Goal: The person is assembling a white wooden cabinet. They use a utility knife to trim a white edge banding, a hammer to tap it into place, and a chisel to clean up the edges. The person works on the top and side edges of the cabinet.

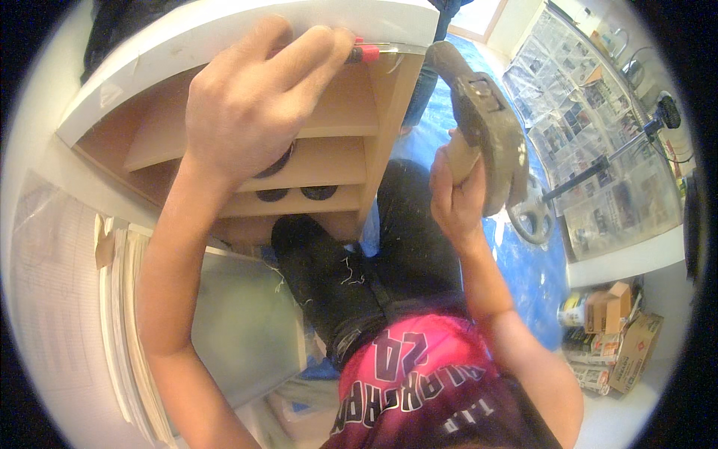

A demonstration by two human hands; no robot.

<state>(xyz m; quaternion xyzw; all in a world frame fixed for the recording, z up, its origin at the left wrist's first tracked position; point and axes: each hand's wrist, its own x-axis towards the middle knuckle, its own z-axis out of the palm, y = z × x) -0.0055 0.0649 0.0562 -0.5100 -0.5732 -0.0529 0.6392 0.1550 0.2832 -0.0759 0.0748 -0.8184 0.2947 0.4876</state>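
The right grip (458,202) wraps the pale handle of a worn, grey-brown metal hammer (490,123), forearm reaching forward; the left grip (250,101), knuckles up, holds a slim red-and-black-handled tool (366,53) by the white-edged wooden shelf unit's (336,24) corner. Apparently it's being positioned; next calls for a steady tip.

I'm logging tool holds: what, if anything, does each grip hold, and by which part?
The left grip holds a red tool by its coloured end; the right grip holds a hammer by its handle, near the head.
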